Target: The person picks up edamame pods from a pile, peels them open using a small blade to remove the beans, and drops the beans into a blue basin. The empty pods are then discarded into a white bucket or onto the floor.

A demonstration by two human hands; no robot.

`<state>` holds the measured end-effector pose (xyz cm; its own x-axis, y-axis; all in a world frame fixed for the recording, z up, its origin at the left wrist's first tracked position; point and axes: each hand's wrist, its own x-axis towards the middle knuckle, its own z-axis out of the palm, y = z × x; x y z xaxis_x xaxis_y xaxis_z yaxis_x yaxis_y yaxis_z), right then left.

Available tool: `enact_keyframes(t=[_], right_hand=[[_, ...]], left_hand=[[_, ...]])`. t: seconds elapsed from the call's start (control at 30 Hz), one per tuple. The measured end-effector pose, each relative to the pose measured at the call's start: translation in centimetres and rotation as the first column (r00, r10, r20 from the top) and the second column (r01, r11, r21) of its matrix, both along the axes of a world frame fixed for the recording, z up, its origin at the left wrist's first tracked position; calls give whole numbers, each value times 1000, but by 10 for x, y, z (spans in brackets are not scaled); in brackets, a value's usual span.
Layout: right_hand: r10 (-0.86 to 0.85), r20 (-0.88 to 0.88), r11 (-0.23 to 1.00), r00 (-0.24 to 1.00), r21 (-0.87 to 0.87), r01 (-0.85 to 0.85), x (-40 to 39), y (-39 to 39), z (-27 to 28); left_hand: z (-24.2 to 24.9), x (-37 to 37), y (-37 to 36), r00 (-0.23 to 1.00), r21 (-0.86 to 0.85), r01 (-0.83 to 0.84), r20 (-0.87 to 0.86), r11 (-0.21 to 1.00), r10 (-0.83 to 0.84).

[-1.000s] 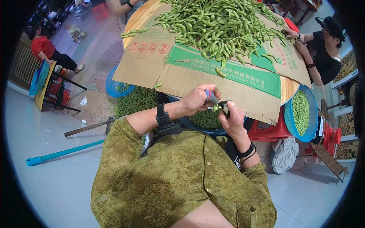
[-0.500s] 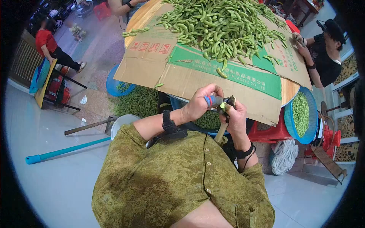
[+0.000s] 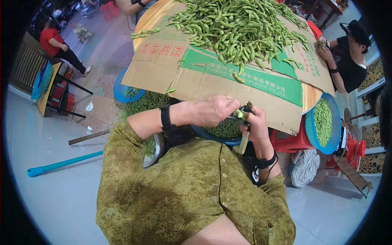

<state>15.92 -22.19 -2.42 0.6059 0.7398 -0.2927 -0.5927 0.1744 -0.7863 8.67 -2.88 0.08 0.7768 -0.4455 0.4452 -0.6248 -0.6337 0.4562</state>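
My left hand (image 3: 210,112) is closed at the near edge of the cardboard, its fingertips pinched against a bright green edamame pod (image 3: 239,114). Directly to the right, my right hand (image 3: 258,122) is curled around a small dark tool (image 3: 247,107) whose tip meets the pod. A pale strip (image 3: 243,143) hangs below that fist. Beneath both hands sits a blue basin (image 3: 200,131) with shelled green beans (image 3: 224,129) in it. Ahead, a big heap of edamame pods (image 3: 232,32) lies on the flattened cardboard (image 3: 155,77).
A blue basket (image 3: 335,134) of shelled beans stands at right beside a red stool (image 3: 286,141). Pods (image 3: 149,103) lie on the floor at left, near a metal bowl (image 3: 159,151) and a teal pole (image 3: 65,163). A person in black (image 3: 351,61) sits across the table's right side.
My left hand has turned over and its forearm has swung outward, uncovering the metal bowl. My right hand stays nearly in place. The person in red at far left has shifted an arm.
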Motion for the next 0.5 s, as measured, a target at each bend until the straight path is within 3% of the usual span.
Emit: enact_keyframes(t=[0.07, 0.17, 0.2, 0.27, 0.5], right_hand=[[-38, 331, 995, 943, -79, 68, -3, -1, -5], [-84, 403, 991, 911, -61, 118, -7, -2, -9], [-87, 400, 991, 912, -61, 122, -7, -1, -9], [-118, 256, 990, 959, -48, 134, -5, 0, -7], [-58, -14, 997, 998, 42, 59, -1, 0, -10]], left_hand=[[5, -3, -3, 994, 223, -91, 86, 971, 73], [6, -1, -2, 994, 286, -68, 102, 956, 41], [4, 0, -2, 994, 287, -64, 99, 956, 37], [-2, 6, -2, 951, 300, -106, 309, 948, 8], [-13, 14, 1, 880, 261, -84, 472, 962, -51]])
